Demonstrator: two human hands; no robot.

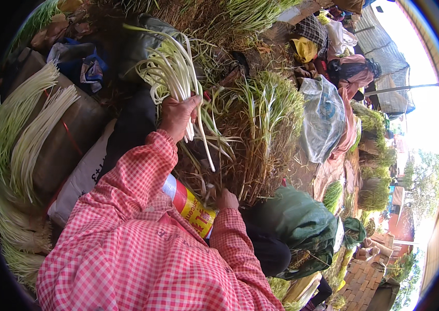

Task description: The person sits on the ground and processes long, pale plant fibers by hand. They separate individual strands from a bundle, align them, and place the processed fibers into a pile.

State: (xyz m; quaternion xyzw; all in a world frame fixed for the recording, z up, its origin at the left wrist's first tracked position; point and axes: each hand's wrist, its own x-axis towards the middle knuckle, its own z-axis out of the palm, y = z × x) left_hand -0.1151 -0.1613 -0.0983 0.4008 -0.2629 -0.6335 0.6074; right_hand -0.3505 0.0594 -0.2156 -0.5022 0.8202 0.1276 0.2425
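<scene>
My left hand (180, 114) is closed around a bunch of peeled, pale allium-like stalks (176, 74), whose leafy tops droop over the fist. One longer stalk (207, 145) hangs lower than the cut ends of the others. Below and to the right, my right hand (227, 200) is by some loose dry leaves; its fingers are blurred and partly hidden, so I cannot tell whether they grip anything. A heap of unpeeled stalks (266, 116) with brown, straw-like bases lies just beyond it. A red and yellow printed sack (192, 206) covers my lap.
At the left, two bundles of cleaned stalks (44, 128) rest on a brown block-like support (68, 136), with a red tie beneath. Green cloth (293, 221) covers my knee at right. Clear plastic sheeting (322, 116), another person (355, 74) and more green heaps (375, 171) lie farther right.
</scene>
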